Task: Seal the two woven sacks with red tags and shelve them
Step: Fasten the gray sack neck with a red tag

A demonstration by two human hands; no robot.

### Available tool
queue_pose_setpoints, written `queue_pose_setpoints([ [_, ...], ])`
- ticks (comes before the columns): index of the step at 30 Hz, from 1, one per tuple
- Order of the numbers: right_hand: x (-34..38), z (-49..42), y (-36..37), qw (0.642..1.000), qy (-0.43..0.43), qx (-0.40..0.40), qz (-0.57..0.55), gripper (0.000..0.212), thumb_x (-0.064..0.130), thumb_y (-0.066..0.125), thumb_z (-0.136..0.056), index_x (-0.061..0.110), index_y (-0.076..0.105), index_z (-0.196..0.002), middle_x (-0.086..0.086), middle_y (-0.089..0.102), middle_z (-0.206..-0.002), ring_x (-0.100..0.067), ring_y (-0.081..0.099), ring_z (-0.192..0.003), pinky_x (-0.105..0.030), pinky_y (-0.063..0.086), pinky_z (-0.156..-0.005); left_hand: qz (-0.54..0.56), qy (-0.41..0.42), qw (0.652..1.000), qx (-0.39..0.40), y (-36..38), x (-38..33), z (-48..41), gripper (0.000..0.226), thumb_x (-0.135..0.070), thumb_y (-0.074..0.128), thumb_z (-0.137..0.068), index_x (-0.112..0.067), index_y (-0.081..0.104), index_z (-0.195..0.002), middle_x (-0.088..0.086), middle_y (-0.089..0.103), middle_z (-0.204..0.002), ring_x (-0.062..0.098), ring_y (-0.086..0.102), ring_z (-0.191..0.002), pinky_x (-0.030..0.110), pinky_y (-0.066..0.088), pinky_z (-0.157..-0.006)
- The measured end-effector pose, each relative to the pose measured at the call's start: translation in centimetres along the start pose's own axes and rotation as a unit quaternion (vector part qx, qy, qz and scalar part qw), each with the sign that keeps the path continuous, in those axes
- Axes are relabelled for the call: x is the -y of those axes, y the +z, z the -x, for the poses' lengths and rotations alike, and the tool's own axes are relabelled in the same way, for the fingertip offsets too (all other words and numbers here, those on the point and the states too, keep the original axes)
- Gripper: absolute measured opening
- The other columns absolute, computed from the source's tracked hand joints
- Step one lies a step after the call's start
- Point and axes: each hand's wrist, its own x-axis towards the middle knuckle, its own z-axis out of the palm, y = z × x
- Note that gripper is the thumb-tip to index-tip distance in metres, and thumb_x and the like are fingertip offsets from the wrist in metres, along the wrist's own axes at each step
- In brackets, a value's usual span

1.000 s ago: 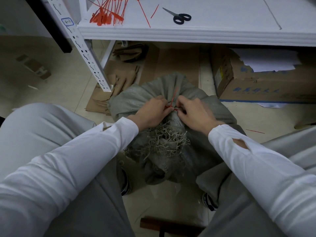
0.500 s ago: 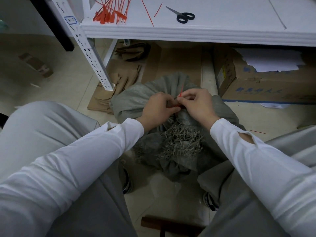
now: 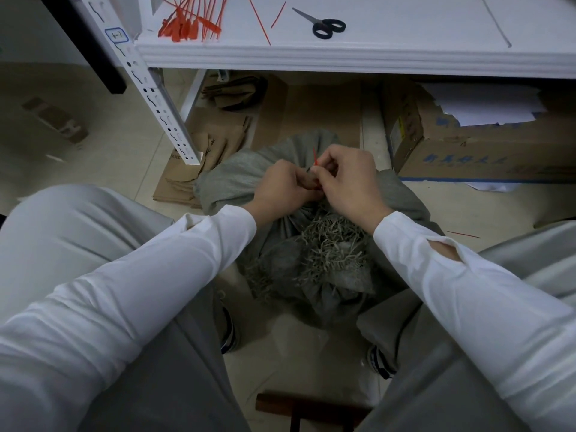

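A grey woven sack (image 3: 237, 179) stands on the floor between my knees, its frayed mouth (image 3: 330, 247) gathered toward me. My left hand (image 3: 280, 188) grips the bunched neck of the sack. My right hand (image 3: 346, 182) pinches a thin red tag (image 3: 315, 157) at that neck, the tag's free end sticking up between the two hands. The part of the tag round the neck is hidden by my fingers. A heap of spare red tags (image 3: 190, 21) lies on the white shelf (image 3: 374, 59) above. Only one sack is in view.
Black-handled scissors (image 3: 324, 24) lie on the shelf beside loose red strips. Under the shelf sit a cardboard box (image 3: 467, 151) with white paper and flattened cardboard (image 3: 218, 145). A slotted white upright (image 3: 156, 98) stands at left. A dark stool (image 3: 305, 406) is below me.
Both hands have shifted slightly up and away along the sack's neck. The red tag's free end now stands shorter above my fingers than a second ago.
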Motion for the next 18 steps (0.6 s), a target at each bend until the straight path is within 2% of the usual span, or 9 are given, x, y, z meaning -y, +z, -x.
queue_pose_setpoints([
  [3, 0.7, -0.1, -0.6, 1.0, -0.005, 0.008, 0.002, 0.014, 0.015, 0.069, -0.085, 0.02, 0.064, -0.073, 0.006, 0.061, -0.067, -0.014, 0.062, -0.068, -0.034, 0.053, -0.072, 0.002, 0.01, 1.0, -0.001, 0.3, 0.5, -0.2, 0.031, -0.022, 0.082, -0.072, -0.033, 0.061, -0.052, -0.01, 0.063, -0.056, 0.007, 0.054, -0.055, 0.029, 0.043, -0.059],
  [7, 0.7, 0.0, -0.9, 1.0, 0.012, 0.014, -0.018, 0.013, 0.015, 0.07, -0.084, 0.019, 0.067, -0.072, 0.006, 0.063, -0.065, -0.012, 0.064, -0.067, -0.031, 0.054, -0.071, -0.026, 0.012, 1.0, -0.001, 0.7, 0.9, 0.0, 0.014, -0.031, 0.081, -0.07, -0.027, 0.07, -0.063, -0.008, 0.068, -0.063, 0.013, 0.062, -0.061, 0.04, 0.054, -0.062],
  [9, 0.5, -0.2, -1.0, 0.999, 0.033, 0.008, -0.042, 0.013, 0.014, 0.071, -0.084, 0.018, 0.067, -0.072, 0.006, 0.065, -0.064, -0.011, 0.065, -0.065, -0.029, 0.055, -0.068, -0.038, 0.011, 0.999, -0.009, 0.7, 0.8, 0.0, 0.017, -0.032, 0.082, -0.071, -0.028, 0.068, -0.062, -0.011, 0.065, -0.062, 0.009, 0.058, -0.058, 0.036, 0.051, -0.06],
  [12, 0.0, -0.7, -1.2, 0.988, 0.101, -0.011, -0.119, 0.009, 0.011, 0.071, -0.085, 0.013, 0.068, -0.077, -0.001, 0.068, -0.067, -0.011, 0.067, -0.061, -0.021, 0.056, -0.064, -0.066, 0.015, 0.998, -0.012, 0.4, 0.2, 0.0, 0.031, -0.03, 0.08, -0.075, -0.033, 0.056, -0.056, -0.016, 0.054, -0.056, 0.001, 0.048, -0.053, 0.026, 0.037, -0.055],
  [15, -0.2, -1.0, -1.6, 0.956, 0.167, -0.008, -0.242, 0.006, 0.004, 0.066, -0.088, 0.005, 0.068, -0.083, -0.011, 0.071, -0.074, -0.02, 0.069, -0.064, -0.029, 0.059, -0.066, -0.118, 0.011, 0.993, 0.001, 0.2, -0.1, 0.1, 0.029, -0.032, 0.079, -0.076, -0.03, 0.056, -0.058, -0.017, 0.055, -0.059, 0.003, 0.054, -0.059, 0.024, 0.037, -0.058],
  [18, -0.6, -1.1, -1.6, 0.951, 0.183, 0.02, -0.247, 0.01, 0.002, 0.066, -0.087, 0.008, 0.069, -0.079, -0.012, 0.071, -0.072, -0.021, 0.071, -0.066, -0.032, 0.061, -0.07, -0.126, 0.007, 0.992, -0.01, 0.0, 0.0, 0.1, 0.025, -0.029, 0.077, -0.077, -0.028, 0.061, -0.058, -0.016, 0.055, -0.057, 0.008, 0.059, -0.062, 0.022, 0.037, -0.055],
])
